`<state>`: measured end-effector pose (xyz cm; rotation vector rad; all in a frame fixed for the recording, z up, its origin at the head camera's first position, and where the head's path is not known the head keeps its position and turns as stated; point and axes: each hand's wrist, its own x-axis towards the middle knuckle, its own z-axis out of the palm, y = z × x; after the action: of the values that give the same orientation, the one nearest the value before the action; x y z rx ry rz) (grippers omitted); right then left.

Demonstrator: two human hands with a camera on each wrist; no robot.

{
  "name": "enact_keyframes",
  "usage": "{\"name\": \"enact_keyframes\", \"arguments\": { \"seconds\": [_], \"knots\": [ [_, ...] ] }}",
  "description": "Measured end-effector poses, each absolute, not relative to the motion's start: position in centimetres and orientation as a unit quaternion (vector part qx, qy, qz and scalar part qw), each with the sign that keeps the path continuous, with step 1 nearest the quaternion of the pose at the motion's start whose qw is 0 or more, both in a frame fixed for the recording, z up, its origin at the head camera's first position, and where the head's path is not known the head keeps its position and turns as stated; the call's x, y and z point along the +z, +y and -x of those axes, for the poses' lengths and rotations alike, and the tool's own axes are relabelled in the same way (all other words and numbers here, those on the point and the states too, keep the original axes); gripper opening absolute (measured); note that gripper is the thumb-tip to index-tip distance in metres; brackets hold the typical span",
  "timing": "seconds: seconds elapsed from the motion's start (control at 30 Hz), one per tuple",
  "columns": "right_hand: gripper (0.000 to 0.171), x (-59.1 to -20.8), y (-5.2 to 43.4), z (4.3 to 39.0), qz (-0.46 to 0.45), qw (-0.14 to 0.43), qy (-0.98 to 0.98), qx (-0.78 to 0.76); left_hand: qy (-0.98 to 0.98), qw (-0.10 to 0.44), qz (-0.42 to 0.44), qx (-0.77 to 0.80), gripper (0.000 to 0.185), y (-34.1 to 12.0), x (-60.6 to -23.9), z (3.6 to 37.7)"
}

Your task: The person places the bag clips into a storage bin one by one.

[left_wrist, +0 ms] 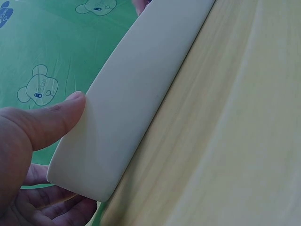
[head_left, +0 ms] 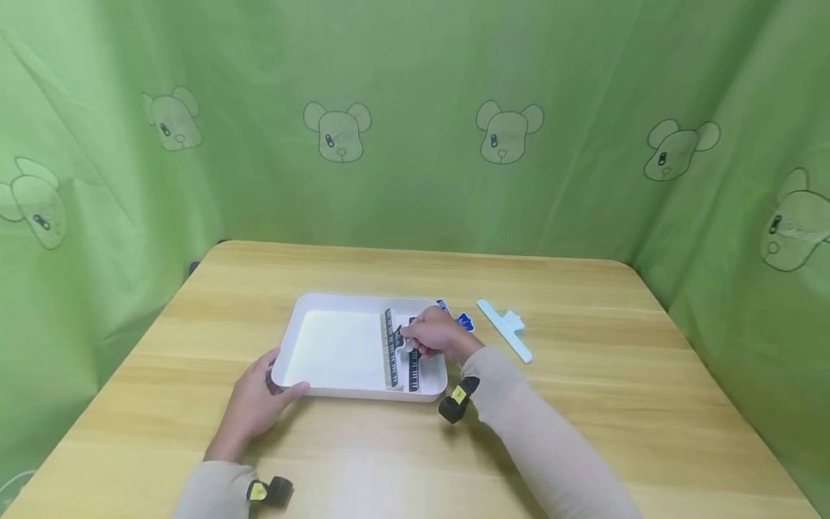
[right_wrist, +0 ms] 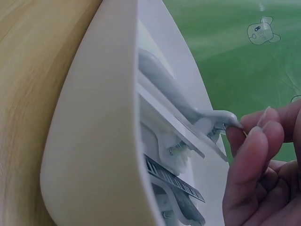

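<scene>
Steadying the white tray [head_left: 337,349] at its 7 o'clock corner with left hand [head_left: 256,404], thumb hooked over the rim so nothing slides on the desk [head_left: 583,404], while right hand [head_left: 437,335] pinches a patterned clip [head_left: 408,344] inside at 3 o'clock.

Nothing really readable here. The clips [head_left: 402,349] in the tray [head_left: 337,389] have black-and-white bar patterns, kind of like piano keys or ruler ticks, but no digits or letters I can make out. The blue clip [head_left: 462,319] behind the tray has some white marks on it, too small and blurry to read. The green curtain [head_left: 415,122] has printed bear heads [head_left: 338,131], just drawings, no words. The yellow tags on the wrist straps [head_left: 459,394] are too small to tell.
</scene>
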<state>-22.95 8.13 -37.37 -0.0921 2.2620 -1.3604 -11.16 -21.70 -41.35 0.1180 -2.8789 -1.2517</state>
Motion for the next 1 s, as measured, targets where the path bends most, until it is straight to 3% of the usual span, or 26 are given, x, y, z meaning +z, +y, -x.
{"name": "enact_keyframes", "arguments": {
  "seconds": [1.0],
  "knots": [
    [0.033, -37.7, 6.7, 22.7, 0.042, 0.247, 0.837, -0.486, -0.915, -0.005, -0.037, -0.402, 0.093, -21.7, -41.2, 11.1]
  ]
}}
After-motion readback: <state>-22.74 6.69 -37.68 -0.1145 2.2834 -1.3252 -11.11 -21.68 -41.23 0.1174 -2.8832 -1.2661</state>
